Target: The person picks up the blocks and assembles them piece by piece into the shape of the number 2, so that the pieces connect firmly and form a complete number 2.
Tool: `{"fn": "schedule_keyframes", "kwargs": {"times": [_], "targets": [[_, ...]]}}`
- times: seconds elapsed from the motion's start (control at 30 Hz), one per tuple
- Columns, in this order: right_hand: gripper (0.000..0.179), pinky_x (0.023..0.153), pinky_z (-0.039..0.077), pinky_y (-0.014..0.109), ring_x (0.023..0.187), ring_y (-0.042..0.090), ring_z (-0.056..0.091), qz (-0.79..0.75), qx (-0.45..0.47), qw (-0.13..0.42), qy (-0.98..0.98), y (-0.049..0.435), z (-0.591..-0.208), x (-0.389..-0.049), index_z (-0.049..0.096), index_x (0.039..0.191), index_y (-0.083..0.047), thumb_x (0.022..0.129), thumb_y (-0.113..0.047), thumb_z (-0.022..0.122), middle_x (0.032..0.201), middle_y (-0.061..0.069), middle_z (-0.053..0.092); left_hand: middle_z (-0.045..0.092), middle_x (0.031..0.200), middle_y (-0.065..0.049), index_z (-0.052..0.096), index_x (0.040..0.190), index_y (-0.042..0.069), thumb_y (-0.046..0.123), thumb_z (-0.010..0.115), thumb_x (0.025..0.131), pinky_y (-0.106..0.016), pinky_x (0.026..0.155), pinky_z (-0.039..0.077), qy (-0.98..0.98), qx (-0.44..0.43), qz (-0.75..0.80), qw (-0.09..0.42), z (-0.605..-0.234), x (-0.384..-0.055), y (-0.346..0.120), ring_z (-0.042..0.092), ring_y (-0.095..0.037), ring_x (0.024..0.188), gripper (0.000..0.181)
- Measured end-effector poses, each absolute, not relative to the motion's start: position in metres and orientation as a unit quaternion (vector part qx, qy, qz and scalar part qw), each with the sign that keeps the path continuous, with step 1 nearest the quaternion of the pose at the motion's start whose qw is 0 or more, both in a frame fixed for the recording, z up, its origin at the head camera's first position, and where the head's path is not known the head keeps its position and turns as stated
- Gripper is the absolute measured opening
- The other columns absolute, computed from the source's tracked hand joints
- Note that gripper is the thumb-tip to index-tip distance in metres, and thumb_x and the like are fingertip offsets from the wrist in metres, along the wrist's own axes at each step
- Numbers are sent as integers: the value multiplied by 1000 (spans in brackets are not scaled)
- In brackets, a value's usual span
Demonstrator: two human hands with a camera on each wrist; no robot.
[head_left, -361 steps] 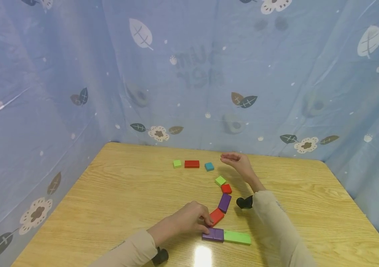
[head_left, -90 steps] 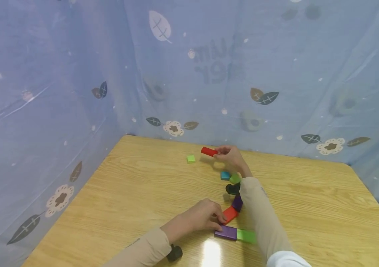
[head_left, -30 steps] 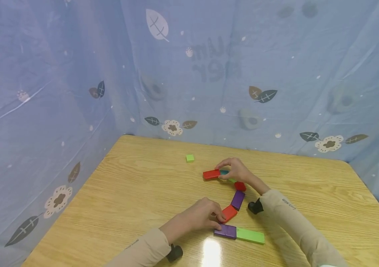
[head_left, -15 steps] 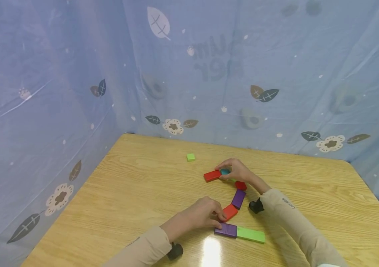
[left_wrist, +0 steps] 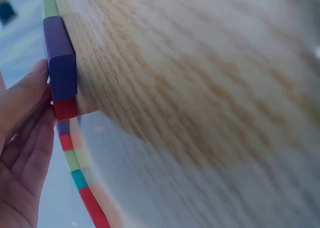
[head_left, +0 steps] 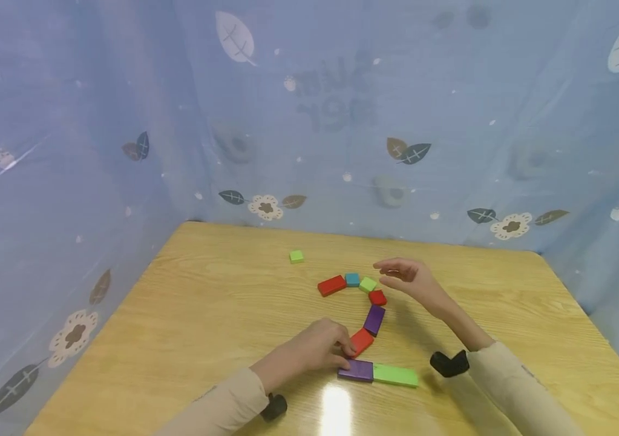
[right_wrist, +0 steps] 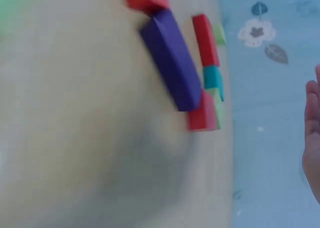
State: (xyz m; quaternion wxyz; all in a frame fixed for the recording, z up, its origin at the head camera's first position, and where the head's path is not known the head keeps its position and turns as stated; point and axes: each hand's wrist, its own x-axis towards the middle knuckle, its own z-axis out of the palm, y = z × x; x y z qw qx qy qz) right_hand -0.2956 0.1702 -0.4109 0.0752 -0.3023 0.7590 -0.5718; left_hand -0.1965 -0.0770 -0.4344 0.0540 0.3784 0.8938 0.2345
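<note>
Several colored blocks lie end to end on the table in a curve. From its far end come a long red block (head_left: 332, 285), a blue block (head_left: 352, 280), a small green block (head_left: 367, 284), a small red block (head_left: 377, 297), a purple block (head_left: 374, 320) and another red block (head_left: 361, 343). Along the bottom, a purple block (head_left: 359, 371) meets a long green block (head_left: 395, 375). My left hand (head_left: 311, 347) rests its thumb on the bottom purple block and its fingertips on the nearby red block. My right hand (head_left: 417, 284), holding nothing, hovers right of the small green block.
A lone small green block (head_left: 296, 257) sits behind the curve, toward the table's back. Blue patterned curtains (head_left: 309, 151) enclose the wooden table (head_left: 222, 290) at the back and sides. Black wrist cameras hang under both sleeves.
The blue block, then the long red block, came from the back row to the curve's far end. My right hand has just let go and drawn away right; the left stayed put.
</note>
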Motion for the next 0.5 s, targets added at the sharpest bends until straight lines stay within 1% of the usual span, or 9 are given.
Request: {"fn": "schedule_keyframes", "kwargs": {"times": [0.1,0.13,0.27,0.33,0.4,0.5], "targets": [[32,86,52,25,106,11,62,-594,-283,76,749,188,-413,-265,58,122,6,93,-6,62,118,-1,65,71,88,6,76,93,11,21,81,75,-10,78,45,892,381,238,49,-435,-196,-80,62,1,83,20],[32,86,52,25,105,10,62,-597,-278,78,748,193,-414,-255,58,122,6,93,-5,61,118,0,66,71,88,6,76,92,10,20,81,75,-11,78,45,890,382,244,49,-435,-196,-81,62,0,83,20],[29,85,52,25,107,15,62,-605,-261,97,746,213,-423,-217,59,120,7,93,-3,60,119,14,64,71,88,5,76,91,9,17,81,76,-12,78,47,885,382,260,50,-436,-195,-84,62,-1,83,18],[29,87,52,25,109,17,61,-610,-257,119,740,223,-429,-200,58,120,8,94,-2,58,120,18,62,70,87,4,76,91,8,16,81,76,-12,78,47,883,381,267,54,-436,-196,-84,62,-1,83,17],[29,88,51,24,111,16,60,-616,-252,146,732,233,-436,-185,57,121,9,94,-2,57,120,15,63,70,88,4,76,91,8,16,80,76,-12,78,47,882,381,272,57,-436,-196,-83,62,-1,84,17],[28,89,50,23,110,11,60,-633,-245,180,712,245,-448,-163,55,121,11,95,0,55,120,4,64,70,87,5,76,91,8,16,80,77,-12,78,47,879,385,274,63,-436,-198,-79,62,-1,83,17]]}}
